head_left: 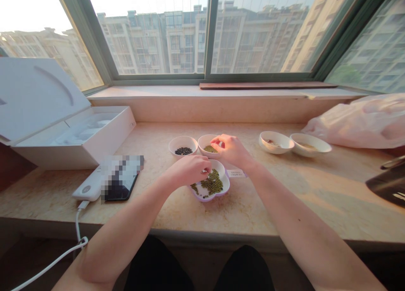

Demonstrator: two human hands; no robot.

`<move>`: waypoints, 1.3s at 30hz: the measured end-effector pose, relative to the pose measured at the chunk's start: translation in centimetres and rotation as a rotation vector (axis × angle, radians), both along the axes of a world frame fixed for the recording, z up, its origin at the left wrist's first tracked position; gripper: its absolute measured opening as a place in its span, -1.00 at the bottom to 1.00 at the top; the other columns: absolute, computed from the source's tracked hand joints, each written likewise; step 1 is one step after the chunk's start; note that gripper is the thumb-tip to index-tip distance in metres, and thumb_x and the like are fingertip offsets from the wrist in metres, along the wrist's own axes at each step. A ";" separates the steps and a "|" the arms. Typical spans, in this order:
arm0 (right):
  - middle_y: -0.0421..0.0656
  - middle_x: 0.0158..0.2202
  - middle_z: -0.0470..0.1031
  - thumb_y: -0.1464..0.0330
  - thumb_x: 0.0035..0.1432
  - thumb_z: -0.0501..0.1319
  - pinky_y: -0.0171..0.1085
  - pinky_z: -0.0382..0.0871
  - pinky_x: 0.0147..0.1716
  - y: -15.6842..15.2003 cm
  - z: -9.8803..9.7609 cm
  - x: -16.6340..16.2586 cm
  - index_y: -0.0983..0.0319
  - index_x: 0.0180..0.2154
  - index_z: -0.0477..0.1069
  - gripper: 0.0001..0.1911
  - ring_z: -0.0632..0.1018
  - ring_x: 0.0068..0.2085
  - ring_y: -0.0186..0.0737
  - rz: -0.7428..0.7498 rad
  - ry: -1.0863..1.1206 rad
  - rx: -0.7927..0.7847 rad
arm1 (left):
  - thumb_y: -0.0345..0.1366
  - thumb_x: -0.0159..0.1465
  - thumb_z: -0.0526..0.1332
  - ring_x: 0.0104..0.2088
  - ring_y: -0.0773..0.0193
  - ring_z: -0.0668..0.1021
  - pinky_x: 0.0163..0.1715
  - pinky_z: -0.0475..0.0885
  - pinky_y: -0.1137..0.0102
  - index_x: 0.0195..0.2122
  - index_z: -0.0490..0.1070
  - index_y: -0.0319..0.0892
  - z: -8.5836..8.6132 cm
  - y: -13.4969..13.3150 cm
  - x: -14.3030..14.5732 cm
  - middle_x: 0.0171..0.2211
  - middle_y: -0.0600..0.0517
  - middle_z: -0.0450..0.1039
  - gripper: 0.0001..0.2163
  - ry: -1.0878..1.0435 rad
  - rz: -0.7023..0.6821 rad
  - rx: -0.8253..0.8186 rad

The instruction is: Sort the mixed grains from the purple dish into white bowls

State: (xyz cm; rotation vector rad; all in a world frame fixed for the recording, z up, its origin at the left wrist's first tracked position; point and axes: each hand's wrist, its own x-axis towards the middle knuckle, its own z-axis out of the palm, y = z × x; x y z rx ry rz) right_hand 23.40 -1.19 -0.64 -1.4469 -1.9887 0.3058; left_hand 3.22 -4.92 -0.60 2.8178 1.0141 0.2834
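A white dish with a lilac rim (207,199) stands near the front of the counter and holds green mung beans (212,183) and a few dark ones. Over its left part is my left hand (190,170), fingers curled together; whatever they pinch is too small to make out. Behind the dish, my right hand (232,149) reaches over the right edge of a white bowl (205,138) with green beans (209,149) in it. Its thumb and fingertips are bent close together, their contents unclear. Beside that bowl, on the left, sits another white bowl (173,145) of black beans (183,150).
Two white bowls (276,135) stand at the right, before a plastic bag (363,122). A dark object (387,183) is at the far right. On the left are an open white box (104,143), a power bank (88,185) with a cable (77,223), and a phone (120,189).
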 end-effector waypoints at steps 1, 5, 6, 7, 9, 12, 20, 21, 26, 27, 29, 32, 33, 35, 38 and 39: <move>-0.12 -0.22 0.69 0.35 0.30 0.23 -0.21 0.43 -0.22 -0.2 0.2 0.0 0.17 -0.21 0.66 -0.80 0.59 -0.28 -0.15 0.012 -0.009 0.000 | -0.48 0.32 0.21 -0.23 0.25 0.62 -0.23 0.44 0.39 -0.31 0.58 -0.16 0.1 0.3 -0.3 -0.21 0.02 0.64 -0.84 -0.037 0.023 0.011; -0.14 -0.27 0.71 0.45 0.24 0.21 -0.22 0.43 -0.23 -1.3 1.0 -0.4 0.16 -0.18 0.69 -0.74 0.62 -0.29 -0.15 0.114 -0.070 -0.021 | -0.45 0.34 0.19 -0.26 0.27 0.59 -0.21 0.41 0.39 -0.27 0.58 -0.17 0.4 1.9 -1.5 -0.25 0.00 0.64 -0.84 -0.236 0.164 0.092; -0.15 -0.28 0.71 0.46 0.23 0.21 -0.23 0.43 -0.22 -1.7 1.2 -0.6 0.15 -0.18 0.69 -0.73 0.63 -0.28 -0.15 0.156 -0.086 -0.041 | -0.43 0.35 0.18 -0.25 0.27 0.58 -0.20 0.41 0.39 -0.28 0.58 -0.18 0.4 2.3 -1.9 -0.26 -0.01 0.63 -0.83 -0.281 0.198 0.108; -0.15 -0.28 0.71 0.46 0.23 0.21 -0.24 0.43 -0.22 -2.0 1.4 -0.7 0.15 -0.19 0.69 -0.73 0.64 -0.27 -0.15 0.203 -0.098 -0.064 | -0.42 0.35 0.17 -0.25 0.27 0.57 -0.20 0.41 0.39 -0.28 0.58 -0.18 0.4 2.8 -2.2 -0.26 -0.02 0.63 -0.83 -0.317 0.240 0.117; -0.14 -0.22 0.71 0.44 0.23 0.23 -0.25 0.44 -0.19 -2.8 1.8 -1.1 0.15 -0.17 0.69 -0.74 0.65 -0.21 -0.15 0.319 -0.128 -0.128 | -0.41 0.35 0.16 -0.30 0.27 0.55 -0.24 0.38 0.39 -0.30 0.57 -0.19 0.2 3.6 -2.7 -0.28 -0.03 0.63 -0.81 -0.358 0.346 0.113; -0.10 -0.09 0.69 0.29 0.21 0.33 -0.22 0.44 -0.15 -4.0 2.4 -1.6 0.15 -0.06 0.66 -0.73 0.64 -0.11 -0.08 0.458 -0.243 -0.247 | -0.42 0.33 0.14 -0.39 0.28 0.47 -0.32 0.29 0.37 -0.37 0.55 -0.19 -0.2 4.5 -3.3 -0.35 -0.03 0.60 -0.80 -0.364 0.475 0.099; 0.00 -0.04 0.60 0.19 0.02 0.47 -0.17 0.42 -0.18 -6.0 2.5 -2.9 0.21 -0.15 0.58 -0.64 0.59 0.00 0.11 0.362 -0.532 -0.438 | -0.38 0.28 0.12 -0.51 0.30 0.26 -0.41 0.06 0.29 -0.61 0.32 -0.17 -1.1 5.6 -3.7 -0.53 0.02 0.39 -0.71 -0.284 0.556 0.036; 0.01 -0.03 0.59 0.20 0.03 0.46 -0.18 0.41 -0.19 -6.0 2.3 -3.1 0.22 -0.17 0.57 -0.65 0.58 0.01 0.12 0.343 -0.546 -0.452 | -0.37 0.28 0.12 -0.51 0.31 0.25 -0.41 0.05 0.28 -0.62 0.30 -0.16 -1.2 5.6 -3.8 -0.54 0.02 0.37 -0.70 -0.282 0.562 0.024; -0.04 -0.09 0.59 0.30 0.16 0.39 -0.22 0.33 -0.28 -5.1 1.1 -3.3 0.21 -0.23 0.54 -0.84 0.60 -0.08 0.01 0.343 -0.511 -0.448 | -0.39 0.28 0.10 -0.51 0.32 0.18 -0.41 0.02 0.28 -0.63 0.23 -0.16 -1.4 5.7 -3.8 -0.55 0.05 0.31 -0.70 -0.299 0.534 0.030; -0.06 -0.13 0.60 0.33 0.19 0.36 -0.23 0.30 -0.31 -4.9 0.8 -3.3 0.21 -0.24 0.55 -0.90 0.60 -0.12 -0.02 0.340 -0.490 -0.453 | -0.39 0.28 0.09 -0.51 0.33 0.17 -0.40 0.02 0.28 -0.63 0.22 -0.17 -1.4 5.7 -3.8 -0.55 0.05 0.30 -0.70 -0.308 0.523 0.038; -0.09 -0.22 0.62 0.40 0.21 0.32 -0.24 0.27 -0.34 -4.3 0.4 -3.3 0.21 -0.28 0.55 -0.97 0.61 -0.19 -0.09 0.338 -0.452 -0.461 | -0.40 0.28 0.09 -0.50 0.33 0.17 -0.41 0.01 0.28 -0.62 0.23 -0.17 -1.5 5.7 -3.8 -0.54 0.05 0.31 -0.70 -0.323 0.508 0.051; -0.12 -0.29 0.64 0.47 0.19 0.29 -0.25 0.27 -0.35 -3.7 -0.2 -3.3 0.21 -0.31 0.58 -0.91 0.61 -0.24 -0.14 0.346 -0.420 -0.450 | -0.41 0.29 0.10 -0.50 0.33 0.19 -0.42 0.03 0.30 -0.61 0.25 -0.17 -1.6 5.7 -3.8 -0.53 0.04 0.34 -0.71 -0.326 0.494 0.057; -0.12 -0.29 0.65 0.48 0.18 0.28 -0.26 0.27 -0.35 -3.6 -0.3 -3.3 0.22 -0.31 0.59 -0.89 0.61 -0.25 -0.15 0.347 -0.416 -0.443 | -0.42 0.29 0.10 -0.49 0.33 0.21 -0.42 0.04 0.31 -0.61 0.27 -0.17 -1.6 5.7 -3.8 -0.52 0.04 0.35 -0.71 -0.325 0.490 0.058; -0.11 -0.29 0.66 0.49 0.18 0.26 -0.26 0.28 -0.35 -3.6 -0.3 -3.3 0.22 -0.30 0.61 -0.86 0.62 -0.25 -0.14 0.360 -0.417 -0.421 | -0.42 0.30 0.11 -0.48 0.33 0.25 -0.42 0.08 0.32 -0.60 0.30 -0.18 -1.6 5.7 -3.8 -0.49 0.03 0.39 -0.71 -0.323 0.483 0.066; -0.09 -0.27 0.68 0.51 0.18 0.23 -0.24 0.28 -0.33 -3.6 -0.2 -3.2 0.21 -0.29 0.64 -0.80 0.62 -0.24 -0.12 0.376 -0.441 -0.394 | -0.42 0.32 0.11 -0.45 0.30 0.33 -0.39 0.15 0.34 -0.57 0.36 -0.18 -1.7 5.8 -3.8 -0.45 0.00 0.44 -0.71 -0.315 0.487 0.086; -0.09 -0.26 0.69 0.52 0.17 0.22 -0.24 0.29 -0.33 -3.7 -0.1 -3.1 0.21 -0.28 0.65 -0.78 0.63 -0.23 -0.11 0.376 -0.446 -0.390 | -0.42 0.32 0.11 -0.43 0.29 0.36 -0.37 0.19 0.35 -0.55 0.40 -0.18 -1.7 5.9 -3.8 -0.44 -0.01 0.46 -0.72 -0.313 0.491 0.091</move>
